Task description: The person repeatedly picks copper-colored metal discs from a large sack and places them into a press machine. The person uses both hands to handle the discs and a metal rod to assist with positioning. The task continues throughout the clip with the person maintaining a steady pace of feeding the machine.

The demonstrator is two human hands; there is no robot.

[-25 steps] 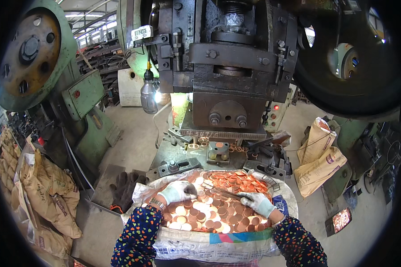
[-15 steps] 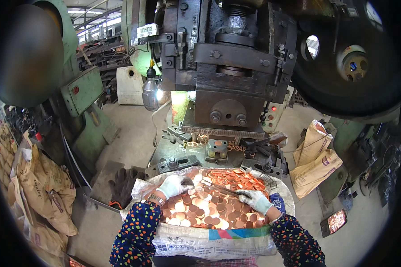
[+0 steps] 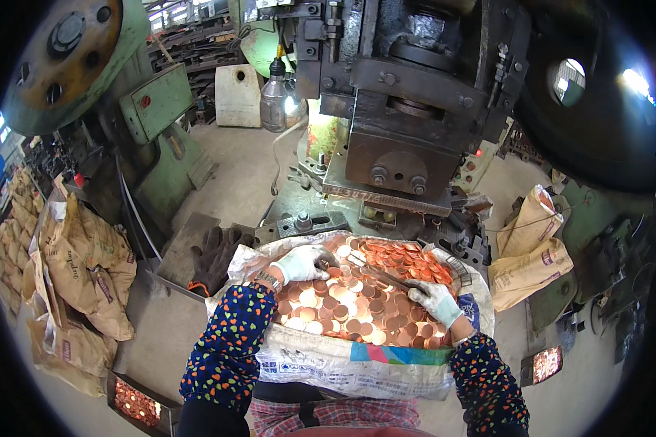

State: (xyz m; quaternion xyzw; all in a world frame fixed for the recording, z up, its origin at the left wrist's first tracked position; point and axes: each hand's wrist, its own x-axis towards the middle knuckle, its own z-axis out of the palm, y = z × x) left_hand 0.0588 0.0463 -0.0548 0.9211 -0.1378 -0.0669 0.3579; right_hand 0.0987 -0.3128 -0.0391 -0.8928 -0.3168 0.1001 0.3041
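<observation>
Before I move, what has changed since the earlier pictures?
The press's upper die has come down over the small block, hiding its top; the view shifted too. Nothing visibly taken or let go: the right hand still grips the dark rod, the left hand stays at the discs.

your left hand (image 3: 304,264) and right hand (image 3: 435,301) in white gloves (image 3: 299,266) with dark fingertips (image 3: 329,262), a metallic wristband (image 3: 268,280) above the left glove, navy sleeves (image 3: 229,339) scattered with orange, green and pale hearts, red plaid cloth (image 3: 357,415) at your front

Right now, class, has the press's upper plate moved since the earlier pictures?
Yes: the upper plate has come down, closer to the fixed lower block.
</observation>
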